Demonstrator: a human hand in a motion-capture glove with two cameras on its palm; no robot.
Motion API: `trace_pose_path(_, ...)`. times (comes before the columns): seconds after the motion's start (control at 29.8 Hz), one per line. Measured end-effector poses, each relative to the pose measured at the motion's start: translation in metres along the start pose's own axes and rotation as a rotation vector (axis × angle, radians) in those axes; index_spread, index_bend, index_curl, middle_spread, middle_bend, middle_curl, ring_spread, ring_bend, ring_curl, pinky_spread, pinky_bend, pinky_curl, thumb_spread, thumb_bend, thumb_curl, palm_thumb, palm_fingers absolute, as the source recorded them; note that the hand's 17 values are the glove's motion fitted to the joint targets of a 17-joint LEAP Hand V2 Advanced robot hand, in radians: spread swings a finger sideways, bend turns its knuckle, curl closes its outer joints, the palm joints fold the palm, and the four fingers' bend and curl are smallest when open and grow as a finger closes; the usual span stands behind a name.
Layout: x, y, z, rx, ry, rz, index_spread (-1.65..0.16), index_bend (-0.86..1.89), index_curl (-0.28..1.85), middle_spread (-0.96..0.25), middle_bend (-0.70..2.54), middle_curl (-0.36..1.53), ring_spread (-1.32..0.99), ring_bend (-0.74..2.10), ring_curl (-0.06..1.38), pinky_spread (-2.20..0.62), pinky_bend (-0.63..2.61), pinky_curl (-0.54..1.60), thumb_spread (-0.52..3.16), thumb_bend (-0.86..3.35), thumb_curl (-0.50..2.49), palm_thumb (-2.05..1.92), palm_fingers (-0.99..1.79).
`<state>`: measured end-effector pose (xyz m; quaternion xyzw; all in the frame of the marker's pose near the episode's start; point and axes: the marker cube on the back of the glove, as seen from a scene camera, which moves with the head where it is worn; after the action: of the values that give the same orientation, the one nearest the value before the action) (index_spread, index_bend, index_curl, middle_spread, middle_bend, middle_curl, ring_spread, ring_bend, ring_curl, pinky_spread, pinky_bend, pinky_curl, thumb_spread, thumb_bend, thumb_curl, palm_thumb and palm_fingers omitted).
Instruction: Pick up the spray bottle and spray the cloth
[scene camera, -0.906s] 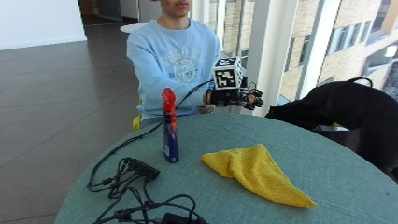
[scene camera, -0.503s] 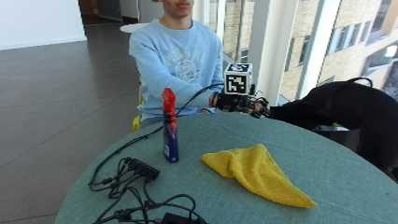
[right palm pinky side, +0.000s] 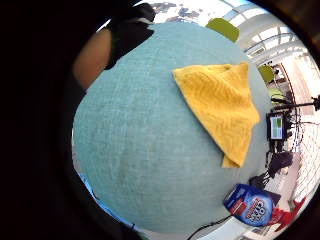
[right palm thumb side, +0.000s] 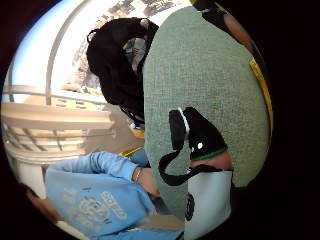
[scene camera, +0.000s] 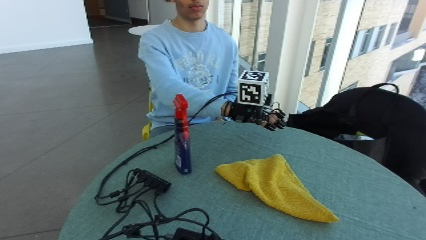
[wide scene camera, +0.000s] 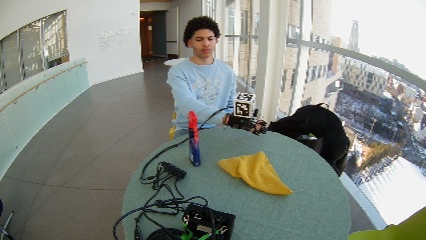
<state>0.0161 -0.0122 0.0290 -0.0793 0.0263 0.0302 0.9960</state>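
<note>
A blue spray bottle (scene camera: 182, 145) with a red trigger head stands upright on the round teal table (scene camera: 373, 200), toward the person's right. A yellow cloth (scene camera: 276, 185) lies crumpled near the table's middle. My gloved right hand (scene camera: 266, 116) hovers above the far edge of the table, past the cloth and well apart from the bottle, fingers loosely curled and holding nothing. In the little finger side palm view the cloth (right palm pinky side: 222, 107) lies on the table (right palm pinky side: 140, 160) and the bottle (right palm pinky side: 255, 206) shows by the table's rim. The wide view shows the bottle (wide scene camera: 194, 140), the cloth (wide scene camera: 255, 171) and my hand (wide scene camera: 249, 123).
Black cables with a power strip (scene camera: 152, 180) lie on the table near the bottle, running off the near edge. A black bag (scene camera: 363, 117) sits on a seat beside the table, close to my hand. A black box with cables (wide scene camera: 208, 221) rests at the table's near edge.
My gloved hand has drifted a little farther from the bottle along the table's far edge. The bottle and the cloth have not moved.
</note>
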Motion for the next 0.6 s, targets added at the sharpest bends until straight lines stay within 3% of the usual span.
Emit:
trace_pose_path(0.3,0.004,0.009,-0.004,-0.001,-0.003,0.016,-0.39,0.16,0.27,-0.09,0.34,0.31,-0.01,0.24,0.23,0.24,0.19,0.26,1.12,0.13,0.28,0.63,0.46)
trace_pose_path(0.6,0.025,0.074,-0.012,-0.004,0.042,0.067,-0.39,0.16,0.28,-0.08,0.31,0.32,0.00,0.21,0.24,0.24,0.19,0.27,1.14,0.08,0.30,0.65,0.45)
